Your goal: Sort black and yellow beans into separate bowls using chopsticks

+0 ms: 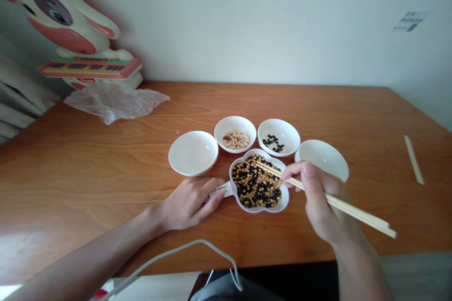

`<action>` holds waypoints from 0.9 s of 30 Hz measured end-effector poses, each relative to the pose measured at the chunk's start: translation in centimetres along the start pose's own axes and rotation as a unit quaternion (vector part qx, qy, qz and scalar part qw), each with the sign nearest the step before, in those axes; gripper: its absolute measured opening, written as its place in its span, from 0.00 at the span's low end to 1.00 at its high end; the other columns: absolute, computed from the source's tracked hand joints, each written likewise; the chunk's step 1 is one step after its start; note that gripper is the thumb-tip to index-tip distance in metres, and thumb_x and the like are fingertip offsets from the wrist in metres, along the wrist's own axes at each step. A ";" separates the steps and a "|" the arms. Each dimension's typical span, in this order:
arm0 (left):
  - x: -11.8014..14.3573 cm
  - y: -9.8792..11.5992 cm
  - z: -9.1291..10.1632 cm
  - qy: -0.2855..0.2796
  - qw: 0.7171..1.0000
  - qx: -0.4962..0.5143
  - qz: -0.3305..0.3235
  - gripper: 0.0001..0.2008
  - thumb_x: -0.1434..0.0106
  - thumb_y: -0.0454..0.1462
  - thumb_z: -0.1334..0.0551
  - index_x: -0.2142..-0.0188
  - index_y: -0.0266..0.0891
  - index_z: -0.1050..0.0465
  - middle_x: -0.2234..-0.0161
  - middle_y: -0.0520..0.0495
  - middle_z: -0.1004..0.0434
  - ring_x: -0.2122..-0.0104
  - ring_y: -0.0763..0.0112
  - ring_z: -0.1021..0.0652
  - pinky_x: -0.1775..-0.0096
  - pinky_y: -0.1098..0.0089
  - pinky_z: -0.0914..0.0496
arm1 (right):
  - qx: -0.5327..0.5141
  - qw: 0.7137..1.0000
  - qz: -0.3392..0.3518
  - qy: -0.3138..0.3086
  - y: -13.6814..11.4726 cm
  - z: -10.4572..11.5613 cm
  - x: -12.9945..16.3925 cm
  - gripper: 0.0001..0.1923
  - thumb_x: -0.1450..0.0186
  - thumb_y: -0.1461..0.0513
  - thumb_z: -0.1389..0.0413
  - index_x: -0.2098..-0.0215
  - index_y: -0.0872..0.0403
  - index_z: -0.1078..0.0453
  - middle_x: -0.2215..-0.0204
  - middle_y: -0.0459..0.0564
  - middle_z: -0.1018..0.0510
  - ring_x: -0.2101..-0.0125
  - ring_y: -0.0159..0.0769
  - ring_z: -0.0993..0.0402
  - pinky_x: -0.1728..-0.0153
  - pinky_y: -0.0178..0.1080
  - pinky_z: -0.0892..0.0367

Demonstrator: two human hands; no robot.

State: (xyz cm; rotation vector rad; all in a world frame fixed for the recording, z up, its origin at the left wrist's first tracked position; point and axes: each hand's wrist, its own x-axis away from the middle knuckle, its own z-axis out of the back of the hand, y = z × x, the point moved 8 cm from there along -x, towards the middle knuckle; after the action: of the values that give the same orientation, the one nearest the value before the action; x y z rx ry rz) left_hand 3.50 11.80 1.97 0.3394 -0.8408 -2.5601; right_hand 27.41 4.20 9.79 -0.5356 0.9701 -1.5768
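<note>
My left hand [192,201] grips the short handle of a lilac-rimmed, flower-shaped dish [243,204] lying on the table. Black and yellow beans [256,186] are mixed inside it. In my right hand [323,197] is a pair of wooden chopsticks [348,207], their tips close together over the beans at the upper part of the dish. Whether a bean sits between the tips is too small to tell. Behind the dish stand white bowls: one with peeled peanuts [237,140], one with a few black beans [273,142]. The left bowl [193,153] and right bowl [323,157] show nothing inside; my right hand partly covers the latter.
A cow-shaped toy keyboard [88,68] stands at the back left against the wall, a crumpled clear plastic bag [118,103] before it. A pale paper strip [414,160] lies at the right. A white cable [183,246] loops past the table's front edge.
</note>
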 end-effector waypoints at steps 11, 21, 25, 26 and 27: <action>-0.2 0.9 0.8 0.026 1.000 -0.002 -0.016 0.15 0.22 0.41 0.49 0.50 0.38 0.25 0.62 0.42 0.18 0.63 0.62 0.18 0.57 0.64 0.24 | 0.089 0.986 0.080 -0.116 -2.8 -0.8 -6.0 0.31 0.21 0.45 0.62 0.68 0.50 0.26 0.73 0.45 0.22 0.71 0.34 0.27 0.68 0.39 0.39; -0.2 0.5 0.3 -0.006 1.000 0.005 -0.003 0.14 0.22 0.40 0.48 0.46 0.38 0.27 0.57 0.40 0.18 0.58 0.60 0.18 0.54 0.60 0.24 | 0.101 0.981 0.099 -0.133 -3.7 -2.0 -7.3 0.31 0.21 0.45 0.61 0.71 0.51 0.29 0.77 0.43 0.25 0.75 0.32 0.31 0.69 0.39 0.41; -0.1 0.4 0.2 -0.016 1.000 0.008 0.004 0.14 0.22 0.39 0.48 0.46 0.38 0.28 0.56 0.40 0.18 0.57 0.59 0.18 0.53 0.60 0.25 | 0.092 0.982 0.098 -0.130 -3.6 -2.2 -7.4 0.32 0.21 0.44 0.61 0.71 0.51 0.29 0.78 0.44 0.26 0.76 0.32 0.31 0.69 0.39 0.41; -0.1 0.4 0.2 -0.016 1.000 0.008 0.005 0.14 0.22 0.39 0.48 0.46 0.38 0.28 0.56 0.40 0.18 0.57 0.59 0.18 0.54 0.60 0.25 | 0.091 0.983 0.095 -0.130 -3.6 -2.2 -7.5 0.32 0.21 0.44 0.61 0.71 0.51 0.29 0.78 0.44 0.26 0.76 0.32 0.30 0.69 0.39 0.41; -0.1 0.3 0.2 -0.016 1.000 0.009 0.005 0.14 0.22 0.39 0.48 0.46 0.38 0.28 0.56 0.40 0.18 0.57 0.59 0.18 0.54 0.60 0.25 | 0.091 0.983 0.093 -0.130 -3.5 -2.2 -7.5 0.32 0.21 0.44 0.61 0.71 0.51 0.29 0.78 0.43 0.26 0.76 0.32 0.30 0.69 0.39 0.41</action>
State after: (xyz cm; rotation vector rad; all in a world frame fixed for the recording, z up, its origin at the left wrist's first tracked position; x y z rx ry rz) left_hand 3.62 11.71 2.35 0.3003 -0.8746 -2.5562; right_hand 25.51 12.04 12.64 -0.4940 0.6513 -1.3707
